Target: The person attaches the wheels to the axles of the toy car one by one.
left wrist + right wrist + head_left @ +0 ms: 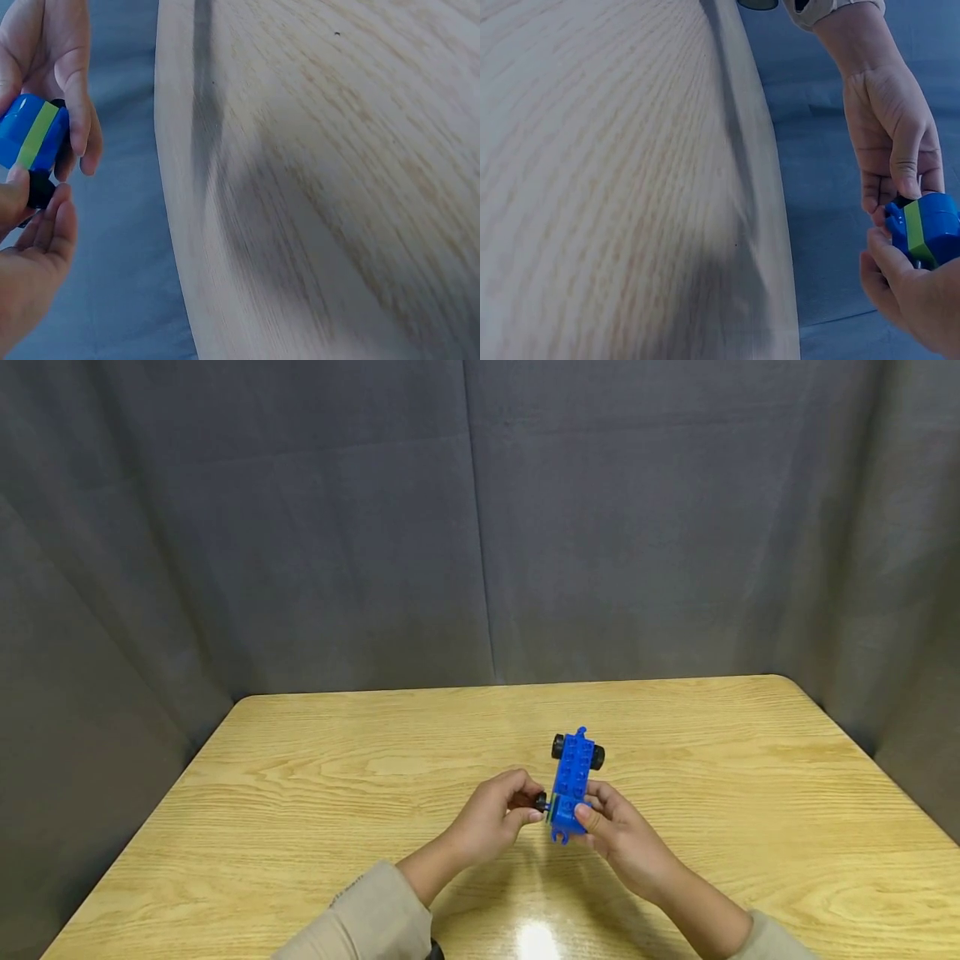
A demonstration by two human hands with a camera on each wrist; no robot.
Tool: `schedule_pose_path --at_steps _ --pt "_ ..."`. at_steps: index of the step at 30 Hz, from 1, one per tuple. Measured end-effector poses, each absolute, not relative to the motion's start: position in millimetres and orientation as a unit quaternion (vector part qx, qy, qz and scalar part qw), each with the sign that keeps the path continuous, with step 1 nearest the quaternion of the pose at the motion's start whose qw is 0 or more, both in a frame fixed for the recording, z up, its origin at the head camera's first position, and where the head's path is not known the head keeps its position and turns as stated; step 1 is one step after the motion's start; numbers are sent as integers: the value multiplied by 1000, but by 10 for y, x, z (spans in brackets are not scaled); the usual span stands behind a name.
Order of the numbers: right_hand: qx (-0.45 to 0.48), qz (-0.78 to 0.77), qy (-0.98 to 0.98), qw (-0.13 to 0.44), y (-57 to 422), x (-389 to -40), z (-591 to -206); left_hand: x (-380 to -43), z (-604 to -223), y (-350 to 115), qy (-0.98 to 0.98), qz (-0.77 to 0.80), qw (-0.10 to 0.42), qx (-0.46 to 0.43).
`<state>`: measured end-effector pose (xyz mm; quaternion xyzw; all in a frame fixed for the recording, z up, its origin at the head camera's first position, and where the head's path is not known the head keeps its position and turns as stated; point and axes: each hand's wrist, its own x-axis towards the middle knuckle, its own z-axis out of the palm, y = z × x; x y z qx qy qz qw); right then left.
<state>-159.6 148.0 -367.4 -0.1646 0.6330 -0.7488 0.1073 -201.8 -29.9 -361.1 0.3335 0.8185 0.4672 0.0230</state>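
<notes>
A blue toy vehicle [573, 768] with studs on its flat bed is held up over the table. Two black wheels [597, 757] sit at its far end, and a green stripe [37, 135] runs across its near end. My right hand [626, 847] grips that near end, thumb on top. At its left side, my left hand [487, 818] pinches a black wheel [541, 802] between thumb and fingers; a short blue axle shows between wheel and body. In the right wrist view the left fingers partly cover this wheel. A small blue hook [560, 836] sticks out toward me.
The wooden table [337, 752] spreads out beneath both hands, its far edge rounded at the corners. Dark grey curtains [360, 543] hang behind it and along both sides. Light glares off the table near its front.
</notes>
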Motion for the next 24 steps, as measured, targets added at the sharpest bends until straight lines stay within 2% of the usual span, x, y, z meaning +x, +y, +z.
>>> schedule_pose_path --at_steps 24 --pt "-173 -742 641 95 1492 -1567 -3682 -1990 -3643 -268 819 470 2 328"
